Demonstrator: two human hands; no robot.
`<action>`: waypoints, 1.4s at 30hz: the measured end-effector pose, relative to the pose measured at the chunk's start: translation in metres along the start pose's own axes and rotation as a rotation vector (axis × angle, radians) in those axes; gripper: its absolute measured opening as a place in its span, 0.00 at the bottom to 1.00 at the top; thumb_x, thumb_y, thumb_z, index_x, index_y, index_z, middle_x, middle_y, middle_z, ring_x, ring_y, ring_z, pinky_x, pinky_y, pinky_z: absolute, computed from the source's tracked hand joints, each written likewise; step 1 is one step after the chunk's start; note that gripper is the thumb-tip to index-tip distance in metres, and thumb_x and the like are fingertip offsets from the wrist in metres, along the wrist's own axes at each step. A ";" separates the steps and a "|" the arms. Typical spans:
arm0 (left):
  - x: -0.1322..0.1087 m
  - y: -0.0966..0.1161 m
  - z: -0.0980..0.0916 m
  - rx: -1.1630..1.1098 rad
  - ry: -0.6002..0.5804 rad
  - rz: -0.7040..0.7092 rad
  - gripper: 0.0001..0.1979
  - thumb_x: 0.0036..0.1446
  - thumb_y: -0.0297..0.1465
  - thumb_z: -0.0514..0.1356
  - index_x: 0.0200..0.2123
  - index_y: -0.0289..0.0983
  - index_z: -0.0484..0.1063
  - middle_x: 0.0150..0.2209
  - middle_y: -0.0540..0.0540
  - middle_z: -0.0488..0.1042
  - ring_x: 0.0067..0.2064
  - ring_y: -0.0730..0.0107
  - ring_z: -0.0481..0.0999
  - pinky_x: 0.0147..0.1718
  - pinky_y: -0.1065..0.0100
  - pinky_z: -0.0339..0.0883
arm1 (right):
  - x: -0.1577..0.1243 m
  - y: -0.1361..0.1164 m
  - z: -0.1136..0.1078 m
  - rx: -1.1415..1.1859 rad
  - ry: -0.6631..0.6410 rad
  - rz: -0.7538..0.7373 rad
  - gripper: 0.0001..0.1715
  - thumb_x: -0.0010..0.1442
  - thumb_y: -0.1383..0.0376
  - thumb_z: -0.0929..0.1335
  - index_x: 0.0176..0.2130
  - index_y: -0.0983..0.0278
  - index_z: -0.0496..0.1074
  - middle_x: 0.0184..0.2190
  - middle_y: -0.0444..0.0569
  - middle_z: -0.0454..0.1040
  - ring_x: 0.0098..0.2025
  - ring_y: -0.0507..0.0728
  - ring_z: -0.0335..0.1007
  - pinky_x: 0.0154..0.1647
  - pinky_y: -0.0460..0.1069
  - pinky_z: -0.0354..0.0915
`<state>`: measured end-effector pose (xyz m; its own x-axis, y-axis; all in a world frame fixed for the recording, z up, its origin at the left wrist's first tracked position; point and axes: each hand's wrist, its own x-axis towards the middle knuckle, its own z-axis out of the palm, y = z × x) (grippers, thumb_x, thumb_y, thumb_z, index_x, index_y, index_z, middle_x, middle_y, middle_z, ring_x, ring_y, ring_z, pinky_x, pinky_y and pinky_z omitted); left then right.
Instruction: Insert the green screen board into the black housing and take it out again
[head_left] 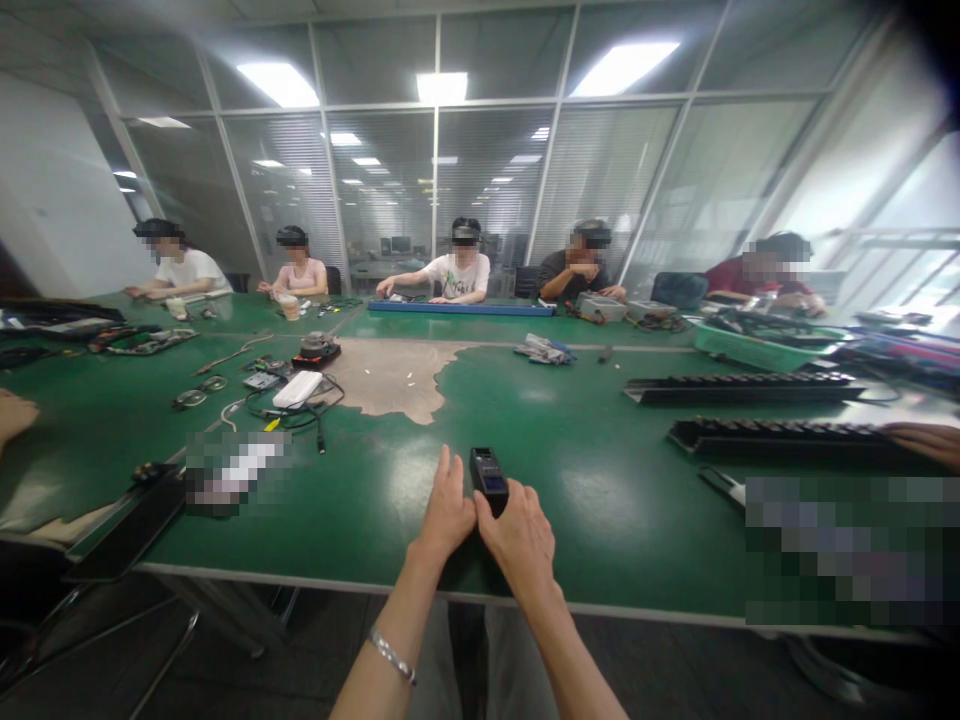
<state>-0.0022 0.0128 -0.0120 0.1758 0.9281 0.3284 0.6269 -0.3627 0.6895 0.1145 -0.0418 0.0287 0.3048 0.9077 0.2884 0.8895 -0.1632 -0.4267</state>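
Note:
A small black handheld device point(489, 472) with a dark blue screen is at the front middle of the green table. My right hand point(521, 535) grips its near end, with the thumb on the left and the fingers curled along the right side. Beside the device, my left hand point(448, 508) is open, fingers stretched forward and pressed to nothing I can see. Its thumb comes close to my right thumb; whether it touches the device I cannot tell. The device's near end is hidden by my right hand.
On the green table point(592, 480), a white power bank-like box point(297, 390) lies among cables to the left. Black slotted rails point(780, 436) and a green basket point(772, 340) are on the right. Several people sit opposite; another person's hand point(926, 440) reaches in from the right.

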 end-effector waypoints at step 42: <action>-0.003 0.018 -0.015 0.181 -0.268 0.056 0.50 0.47 0.50 0.67 0.66 0.29 0.55 0.72 0.29 0.41 0.72 0.45 0.39 0.68 0.50 0.43 | 0.025 0.076 -0.018 0.125 0.144 0.045 0.26 0.62 0.48 0.64 0.47 0.65 0.72 0.40 0.54 0.72 0.40 0.59 0.69 0.40 0.50 0.61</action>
<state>-0.0024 0.0022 0.0094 0.3923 0.9050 0.1649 0.7308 -0.4154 0.5416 0.1956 -0.0389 0.0191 0.3965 0.8344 0.3827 0.8276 -0.1445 -0.5424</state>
